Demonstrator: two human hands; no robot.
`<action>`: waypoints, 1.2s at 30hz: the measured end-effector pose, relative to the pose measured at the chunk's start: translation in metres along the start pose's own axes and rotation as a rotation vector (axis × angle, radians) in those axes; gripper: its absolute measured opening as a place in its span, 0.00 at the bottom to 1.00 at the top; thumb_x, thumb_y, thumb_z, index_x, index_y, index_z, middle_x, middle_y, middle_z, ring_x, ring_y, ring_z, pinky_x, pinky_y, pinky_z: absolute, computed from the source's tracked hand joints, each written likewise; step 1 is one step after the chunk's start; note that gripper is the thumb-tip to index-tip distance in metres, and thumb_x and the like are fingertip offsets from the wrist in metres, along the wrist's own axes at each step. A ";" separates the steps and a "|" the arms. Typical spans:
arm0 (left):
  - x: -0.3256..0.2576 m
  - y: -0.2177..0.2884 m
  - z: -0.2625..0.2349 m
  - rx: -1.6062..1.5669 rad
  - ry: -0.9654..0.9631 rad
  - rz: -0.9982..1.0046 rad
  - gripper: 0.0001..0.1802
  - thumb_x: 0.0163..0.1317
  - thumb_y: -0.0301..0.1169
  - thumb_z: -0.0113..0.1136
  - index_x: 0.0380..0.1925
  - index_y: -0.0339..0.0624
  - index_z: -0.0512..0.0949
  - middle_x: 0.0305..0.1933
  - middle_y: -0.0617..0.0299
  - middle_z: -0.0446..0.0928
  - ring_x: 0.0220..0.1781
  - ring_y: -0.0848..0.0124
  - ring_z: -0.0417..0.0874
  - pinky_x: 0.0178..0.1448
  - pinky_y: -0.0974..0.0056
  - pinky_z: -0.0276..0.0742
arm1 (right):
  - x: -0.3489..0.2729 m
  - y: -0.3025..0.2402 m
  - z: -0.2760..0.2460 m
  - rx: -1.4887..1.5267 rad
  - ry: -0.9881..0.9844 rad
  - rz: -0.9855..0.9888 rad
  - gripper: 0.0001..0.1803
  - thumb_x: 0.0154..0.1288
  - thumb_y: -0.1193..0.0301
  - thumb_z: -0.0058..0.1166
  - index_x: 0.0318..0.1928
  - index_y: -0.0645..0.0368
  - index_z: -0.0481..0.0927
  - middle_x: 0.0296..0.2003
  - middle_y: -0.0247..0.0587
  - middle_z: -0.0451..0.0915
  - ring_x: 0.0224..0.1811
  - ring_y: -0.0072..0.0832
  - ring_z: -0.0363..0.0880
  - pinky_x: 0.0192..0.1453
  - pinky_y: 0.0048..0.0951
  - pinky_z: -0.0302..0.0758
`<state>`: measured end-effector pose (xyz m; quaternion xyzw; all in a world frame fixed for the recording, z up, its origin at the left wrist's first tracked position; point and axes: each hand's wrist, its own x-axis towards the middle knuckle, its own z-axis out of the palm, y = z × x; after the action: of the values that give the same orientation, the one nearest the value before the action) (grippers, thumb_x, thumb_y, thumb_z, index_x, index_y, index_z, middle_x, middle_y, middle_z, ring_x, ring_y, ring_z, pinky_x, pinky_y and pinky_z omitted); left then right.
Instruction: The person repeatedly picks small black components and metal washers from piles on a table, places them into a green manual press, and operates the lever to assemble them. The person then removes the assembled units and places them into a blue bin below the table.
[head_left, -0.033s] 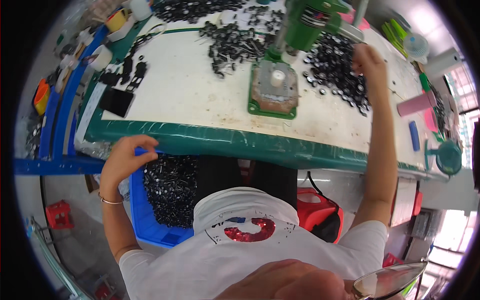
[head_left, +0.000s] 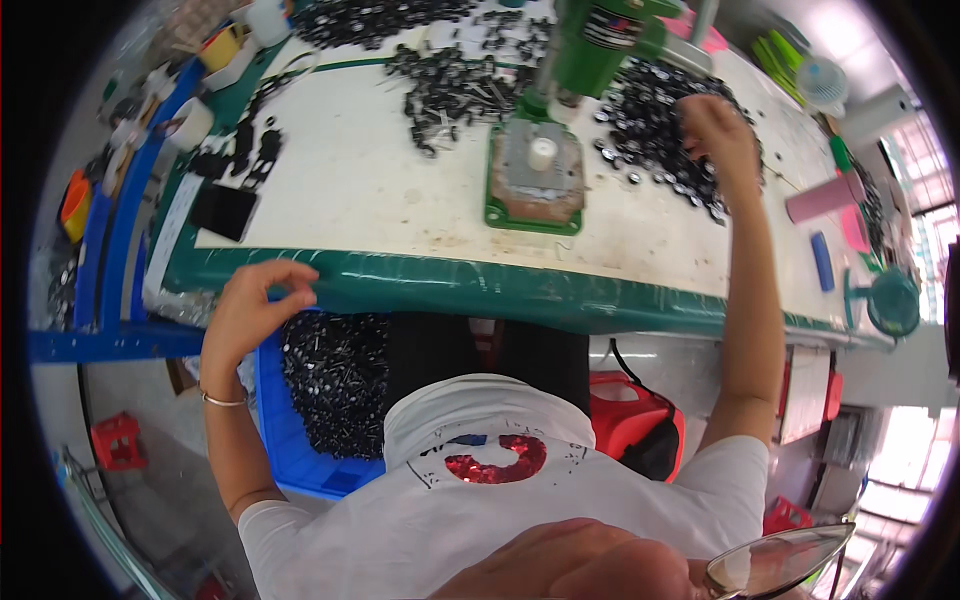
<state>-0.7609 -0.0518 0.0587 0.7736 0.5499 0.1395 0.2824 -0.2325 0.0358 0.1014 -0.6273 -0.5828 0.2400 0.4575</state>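
While right hand (head_left: 718, 130) digs into black parts pile (head_left: 650, 110) upper right, grasp unclear, left hand (head_left: 250, 305) hovers over blue bin (head_left: 285, 430) lower left, fingers loosely curled, grip unclear.

Bright, even daylight fills the scene, blown out to white glare by the windows at the right rim; the white worktop with green edging (head_left: 380, 200) shows only soft shadows, its straight edge bowing under fisheye distortion, corners vignetted black, nearest foreground blurred
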 end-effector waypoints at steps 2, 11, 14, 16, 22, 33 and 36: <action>0.041 0.016 0.011 -0.116 0.100 0.074 0.13 0.54 0.29 0.65 0.41 0.40 0.82 0.33 0.61 0.82 0.37 0.71 0.81 0.41 0.68 0.73 | -0.016 0.025 0.005 -0.169 -0.129 0.011 0.13 0.64 0.63 0.59 0.43 0.59 0.81 0.28 0.31 0.79 0.30 0.17 0.76 0.34 0.22 0.73; 0.186 0.048 0.087 0.052 0.369 0.267 0.09 0.56 0.28 0.63 0.37 0.39 0.82 0.35 0.62 0.77 0.32 0.71 0.77 0.37 0.68 0.72 | -0.061 0.067 0.042 -0.541 -0.070 -0.170 0.14 0.59 0.63 0.60 0.44 0.53 0.81 0.37 0.33 0.76 0.28 0.29 0.74 0.37 0.31 0.73; 0.187 0.055 0.088 -0.032 0.371 0.294 0.08 0.55 0.29 0.65 0.34 0.37 0.83 0.35 0.64 0.77 0.30 0.76 0.75 0.35 0.72 0.70 | -0.062 0.065 0.046 -0.552 -0.050 -0.200 0.12 0.60 0.64 0.59 0.43 0.53 0.82 0.36 0.33 0.76 0.27 0.29 0.74 0.36 0.31 0.73; 0.183 0.059 0.089 -0.221 0.401 0.328 0.08 0.56 0.30 0.66 0.30 0.37 0.82 0.36 0.64 0.77 0.29 0.78 0.73 0.34 0.73 0.69 | -0.060 0.066 0.048 -0.442 -0.025 -0.208 0.11 0.63 0.66 0.58 0.44 0.55 0.82 0.35 0.35 0.79 0.29 0.26 0.76 0.36 0.29 0.73; 0.186 0.069 0.079 -0.965 0.231 0.170 0.06 0.59 0.30 0.63 0.31 0.38 0.80 0.45 0.57 0.81 0.32 0.79 0.77 0.35 0.74 0.71 | -0.048 0.021 0.081 0.251 -0.126 -0.074 0.12 0.68 0.70 0.54 0.46 0.63 0.82 0.31 0.34 0.81 0.28 0.15 0.73 0.35 0.20 0.71; 0.191 0.106 0.096 -1.407 0.056 0.143 0.08 0.60 0.24 0.63 0.40 0.37 0.79 0.42 0.53 0.83 0.44 0.69 0.85 0.50 0.68 0.82 | -0.042 -0.001 0.133 0.304 -0.232 0.041 0.14 0.64 0.66 0.59 0.45 0.63 0.82 0.34 0.33 0.81 0.32 0.17 0.74 0.37 0.18 0.71; 0.190 0.111 0.098 -1.304 0.066 0.100 0.08 0.57 0.23 0.65 0.37 0.37 0.81 0.39 0.56 0.83 0.39 0.73 0.83 0.44 0.72 0.79 | -0.039 -0.005 0.131 0.378 -0.301 0.148 0.14 0.64 0.67 0.59 0.45 0.62 0.82 0.32 0.31 0.80 0.31 0.16 0.72 0.34 0.17 0.68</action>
<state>-0.5559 0.0712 0.0280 0.4636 0.3241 0.4808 0.6699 -0.3524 0.0371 0.0352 -0.5286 -0.5418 0.4682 0.4560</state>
